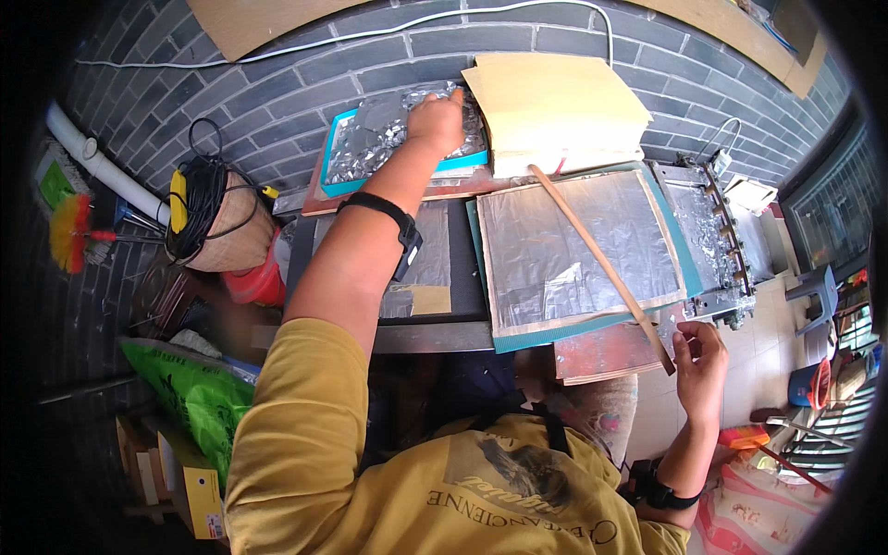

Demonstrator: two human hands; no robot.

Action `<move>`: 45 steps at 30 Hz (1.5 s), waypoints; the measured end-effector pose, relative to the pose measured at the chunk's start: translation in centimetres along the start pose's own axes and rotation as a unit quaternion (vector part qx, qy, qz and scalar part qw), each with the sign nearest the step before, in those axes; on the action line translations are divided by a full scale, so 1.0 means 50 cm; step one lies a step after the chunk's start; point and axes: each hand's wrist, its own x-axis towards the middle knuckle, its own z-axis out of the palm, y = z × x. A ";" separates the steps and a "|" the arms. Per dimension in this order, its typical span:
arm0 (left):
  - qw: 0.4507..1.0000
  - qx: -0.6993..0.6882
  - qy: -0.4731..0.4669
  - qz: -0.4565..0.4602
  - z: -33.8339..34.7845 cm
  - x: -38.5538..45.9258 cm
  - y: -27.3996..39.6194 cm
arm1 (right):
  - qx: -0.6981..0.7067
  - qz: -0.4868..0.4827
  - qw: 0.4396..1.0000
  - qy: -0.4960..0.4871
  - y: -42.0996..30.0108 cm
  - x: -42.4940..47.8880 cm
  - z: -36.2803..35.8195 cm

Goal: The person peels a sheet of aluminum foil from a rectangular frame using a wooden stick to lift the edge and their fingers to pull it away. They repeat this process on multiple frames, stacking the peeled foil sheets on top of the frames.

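My left hand (436, 123) reaches into a blue-rimmed tray (340, 187) of silvery foil scraps (374, 149). Its fingertips are partly hidden, so I cannot tell whether they grip a scrap. Loosely curled, my right hand (701, 364) is beside the near end of a flat wooden stick (596, 253), with nothing visible in it. The stick lies slantwise across a foil-covered sheet (576, 257) with a brown paper border. Under that sheet is a teal ribbed board (669, 215).
A thick stack of yellowish paper (562, 104) stands against the brick wall (430, 41). Right of the sheet is a metal fixture (714, 229) with bolts. A cable-draped basket (229, 222) and red bucket (257, 281) stand left. A reddish board (610, 354) juts out in front.
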 end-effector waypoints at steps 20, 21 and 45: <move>0.867 -0.453 -0.072 -0.196 -0.034 0.038 -0.138 | -0.014 -0.014 1.000 0.005 0.029 -0.001 -0.003; 0.852 -0.490 -0.092 -0.160 -0.036 0.033 -0.126 | -0.020 -0.019 1.000 0.006 0.029 -0.003 -0.003; 0.975 -0.069 -0.004 -0.212 -0.058 -0.069 -0.273 | 0.017 0.041 0.999 -0.001 0.029 -0.001 -0.015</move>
